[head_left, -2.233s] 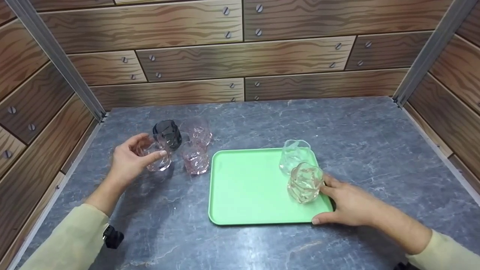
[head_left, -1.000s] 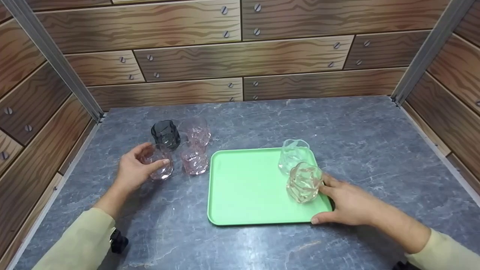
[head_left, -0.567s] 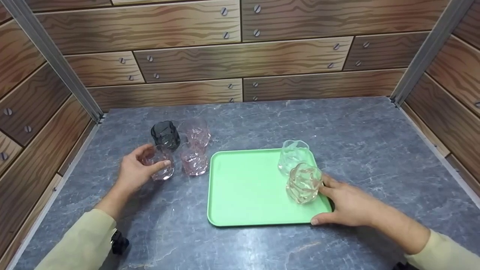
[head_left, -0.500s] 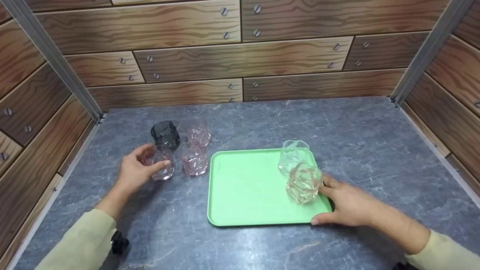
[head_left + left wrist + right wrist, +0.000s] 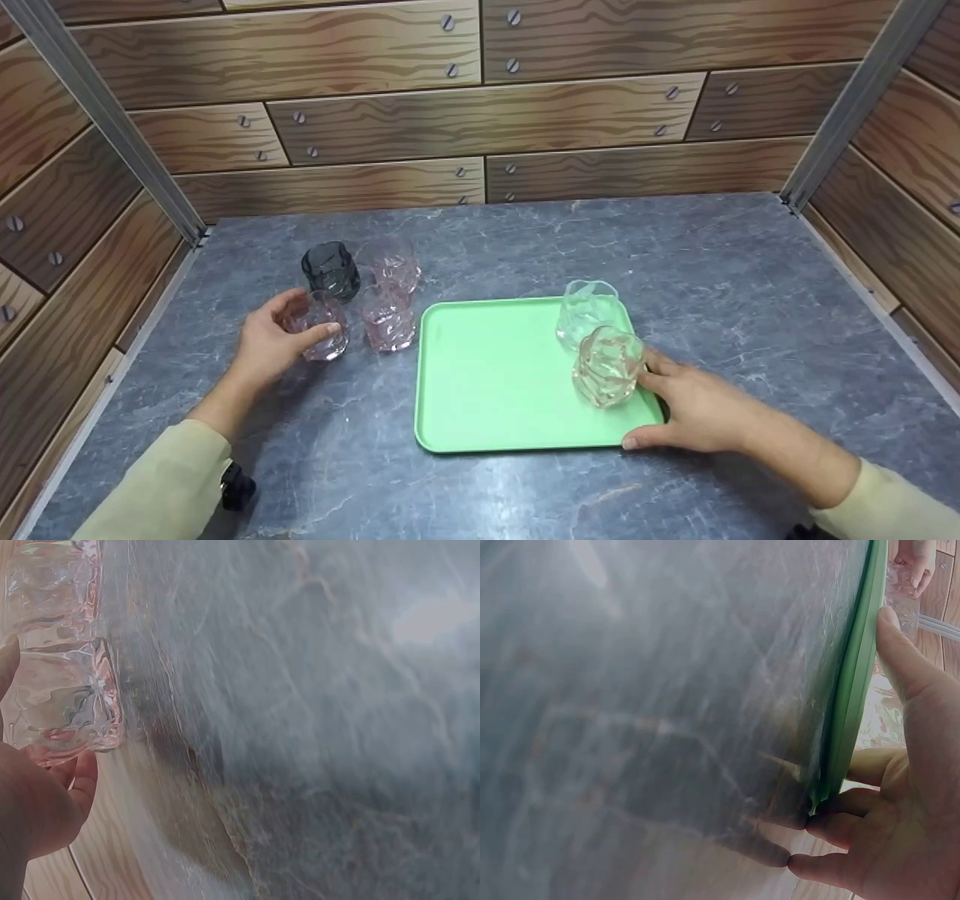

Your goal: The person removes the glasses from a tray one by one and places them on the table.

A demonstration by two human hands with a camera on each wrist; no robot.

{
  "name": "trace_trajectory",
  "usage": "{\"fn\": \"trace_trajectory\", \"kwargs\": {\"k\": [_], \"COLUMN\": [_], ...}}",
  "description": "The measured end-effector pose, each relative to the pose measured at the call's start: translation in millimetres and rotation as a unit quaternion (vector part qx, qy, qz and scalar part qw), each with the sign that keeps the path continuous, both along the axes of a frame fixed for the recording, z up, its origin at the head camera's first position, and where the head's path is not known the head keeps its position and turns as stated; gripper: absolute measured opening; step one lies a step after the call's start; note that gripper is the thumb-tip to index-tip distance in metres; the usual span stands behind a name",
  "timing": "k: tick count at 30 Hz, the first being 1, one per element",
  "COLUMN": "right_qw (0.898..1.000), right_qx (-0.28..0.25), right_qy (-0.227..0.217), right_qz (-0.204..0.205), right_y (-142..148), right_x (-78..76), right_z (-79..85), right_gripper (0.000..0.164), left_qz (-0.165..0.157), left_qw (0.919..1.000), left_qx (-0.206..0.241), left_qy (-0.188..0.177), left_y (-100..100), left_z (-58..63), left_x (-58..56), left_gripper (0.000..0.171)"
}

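Observation:
My left hand (image 5: 274, 334) holds a faintly pink drinking glass (image 5: 328, 346) between thumb and fingers, low over the table at the left. In the left wrist view the same glass (image 5: 67, 701) shows between thumb and fingertips. My right hand (image 5: 697, 405) grips the near right corner of a green tray (image 5: 495, 382), thumb on the front edge, other fingers along the right side. In the right wrist view some fingertips reach the table beside the tray's edge (image 5: 855, 675). On the tray's right part stand a pale amber glass (image 5: 609, 367), close to my right fingers, and a clear glass (image 5: 587, 315) behind it.
Just beyond the held glass stands a dark grey glass (image 5: 330, 270). Two pink glasses stand to its right, a nearer one (image 5: 390, 322) and a farther one (image 5: 396, 266). Wood-patterned walls (image 5: 375, 120) border the grey marbled table (image 5: 712, 255) at the back and sides.
My left hand has come slightly nearer and to the right with the pink glass, then stayed nearly still over the last second. The right hand, tray and other glasses keep their places.

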State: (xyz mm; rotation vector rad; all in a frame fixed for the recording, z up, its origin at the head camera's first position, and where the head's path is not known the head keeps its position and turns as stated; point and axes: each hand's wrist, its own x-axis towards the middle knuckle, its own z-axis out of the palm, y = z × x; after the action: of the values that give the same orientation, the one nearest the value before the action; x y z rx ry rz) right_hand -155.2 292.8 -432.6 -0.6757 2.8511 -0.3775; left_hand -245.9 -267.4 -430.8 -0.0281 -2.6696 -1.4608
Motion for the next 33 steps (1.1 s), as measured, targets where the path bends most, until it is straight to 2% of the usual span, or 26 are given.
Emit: {"fn": "trace_trajectory", "kwargs": {"k": [4,10,15,19,24,29,33], "right_qw": [1.0,1.0,1.0,1.0,1.0,1.0,1.0], "right_qx": [-0.003,-0.002,-0.002,0.001,0.0,-0.008,-0.01], "right_qy": [0.005,-0.006,-0.01,-0.006,-0.001,0.004,0.003], "right_qz": [0.003,0.001,0.0,0.001,0.005,0.009,0.009], "right_y": [0.1,-0.7,-0.4,-0.3,0.4,1.4,1.4], "right_x": [0.8,0.4,-0.5,-1.1,-1.0,-0.5,-0.7], "right_z": [-0.2,-0.2,0.2,-0.2,-1.3,-1.7,-1.0], "right_gripper": [0.119,0.12,0.121,0.121,0.119,0.117,0.117], "left_qz": [-0.002,-0.015,-0.015,-0.009,-0.01,-0.039,-0.076], "left_qw": [1.0,0.9986,0.9976,0.9979,0.9984,0.9968,0.9931], "left_qx": [0.002,0.042,0.061,0.063,0.051,0.046,0.059], "left_qy": [-0.006,-0.028,-0.028,-0.008,0.024,0.053,0.067], "left_y": [0.1,-4.0,-10.2,-12.8,-6.3,16.5,45.1], "left_z": [2.4,4.4,13.3,25.9,49.5,76.8,92.0], "left_x": [1.3,1.1,1.3,3.2,9.0,14.7,16.9], "left_gripper": [0.09,0.097,0.099,0.097,0.095,0.093,0.091]}}
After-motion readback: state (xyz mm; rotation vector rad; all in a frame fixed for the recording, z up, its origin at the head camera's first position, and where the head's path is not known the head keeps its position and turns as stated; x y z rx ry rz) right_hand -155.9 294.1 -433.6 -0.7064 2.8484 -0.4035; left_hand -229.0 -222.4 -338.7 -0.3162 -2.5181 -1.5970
